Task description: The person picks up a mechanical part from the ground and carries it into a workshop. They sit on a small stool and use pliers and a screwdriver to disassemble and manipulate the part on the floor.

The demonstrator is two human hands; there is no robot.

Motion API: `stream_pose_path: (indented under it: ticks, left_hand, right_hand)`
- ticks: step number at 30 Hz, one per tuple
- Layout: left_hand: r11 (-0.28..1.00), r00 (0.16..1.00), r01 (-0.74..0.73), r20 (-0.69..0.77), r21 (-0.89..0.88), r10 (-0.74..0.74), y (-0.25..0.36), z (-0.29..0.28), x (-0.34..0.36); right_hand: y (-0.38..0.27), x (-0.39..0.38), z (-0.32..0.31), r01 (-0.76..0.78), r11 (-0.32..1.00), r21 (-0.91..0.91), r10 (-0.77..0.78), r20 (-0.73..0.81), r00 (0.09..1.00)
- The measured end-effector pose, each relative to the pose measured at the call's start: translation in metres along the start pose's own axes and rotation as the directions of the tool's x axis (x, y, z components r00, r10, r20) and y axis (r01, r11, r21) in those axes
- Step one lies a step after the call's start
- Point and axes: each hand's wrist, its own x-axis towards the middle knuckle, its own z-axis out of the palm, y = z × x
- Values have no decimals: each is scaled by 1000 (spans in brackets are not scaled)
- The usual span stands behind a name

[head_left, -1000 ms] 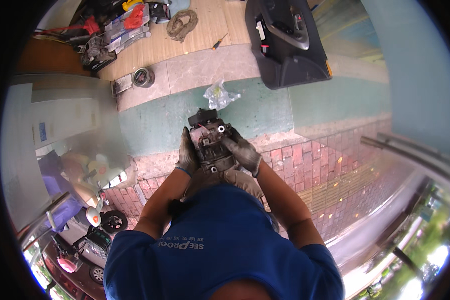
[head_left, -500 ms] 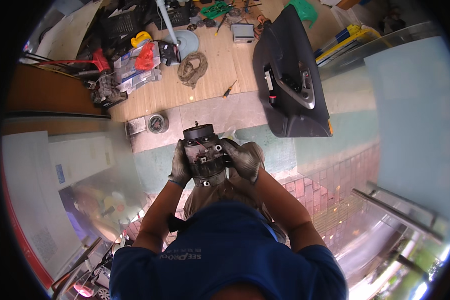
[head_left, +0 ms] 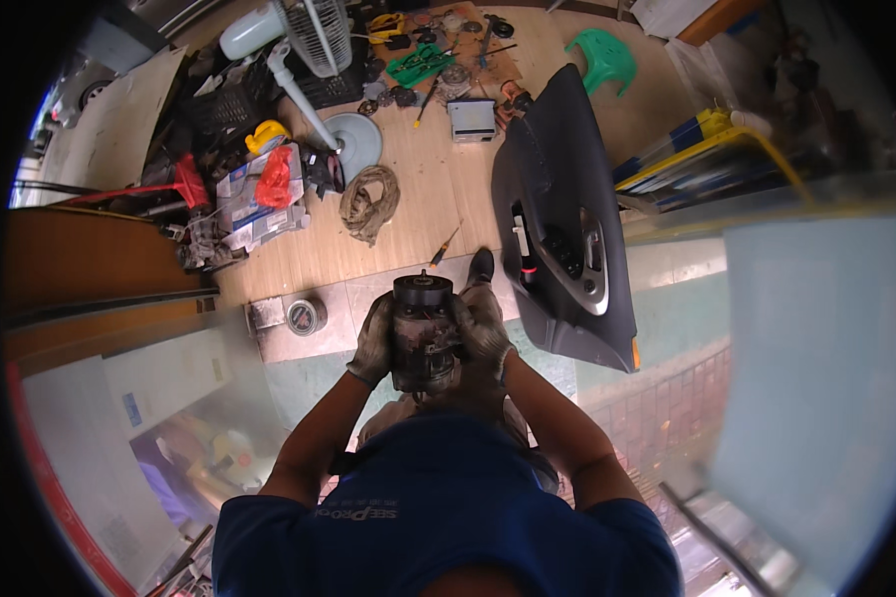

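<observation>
Between both my gloved hands is a grimy car air-conditioning compressor (head_left: 424, 348), its round black pulley pointing away from me and a short shaft at its centre. My left hand (head_left: 372, 343), in a dirty grey glove, wraps the left side of the housing. On the opposite side my right hand (head_left: 484, 336), gloved alike, grips the housing near the pulley. The compressor is held in front of my body, above my legs. Its underside and several of my fingertips are hidden. One dark shoe (head_left: 481, 266) shows ahead of my right hand.
A black car door panel (head_left: 558, 219) stands at the right. Ahead lie a screwdriver (head_left: 446, 247), a round tin (head_left: 307, 316), a rag ring (head_left: 369, 203) and a standing fan (head_left: 353, 149). Glass doors (head_left: 816, 378) flank me; tools and parts clutter the far floor.
I have stepped forward, and a shoe now shows ahead. The compressor has been turned in my hands, so its pale round ports no longer show. More of the fan and far floor is visible.
</observation>
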Motion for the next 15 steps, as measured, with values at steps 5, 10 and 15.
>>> stream_pose_path:
  ticks: [5,10,15]
  left_hand:
    - [974,997,56,-55,220,-45,81,77,61]
    - [928,991,-78,-74,364,112,150,135,102]
    - [874,975,-162,-64,459,214,203,183,139]
  right_hand:
    - [-113,6,-70,73,958,-279,-71,18,997]
    - [-176,45,-115,128,965,-231,-62,272,960]
    - [-162,127,-137,333,908,-255,-239,338,910]
